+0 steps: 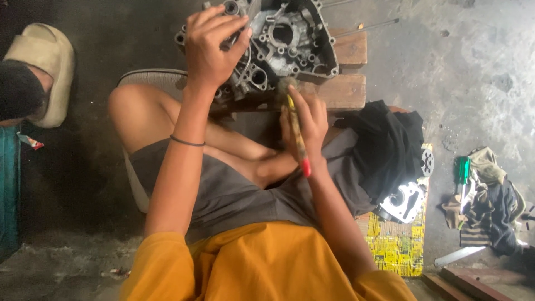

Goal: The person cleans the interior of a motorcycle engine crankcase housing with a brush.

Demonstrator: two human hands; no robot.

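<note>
Left hand [210, 47] fingers curled tight over near edge of grey cast-metal engine casing [284, 39], which sits on brown wooden blocks [345, 89]. Right hand [305, 120] closed round yellow-handled brush with red tip [297, 134]; bristles touch casing's lower rim, just beyond the fingertips. Right of the right fingers: black cloth [390, 145] draped over the knee, bright metal cover plate [407, 200] on yellow printed sheet [398, 245], green-handled screwdriver [462, 170] on rags. Casing's top cut off by frame; left palm hides its near corner.
</note>
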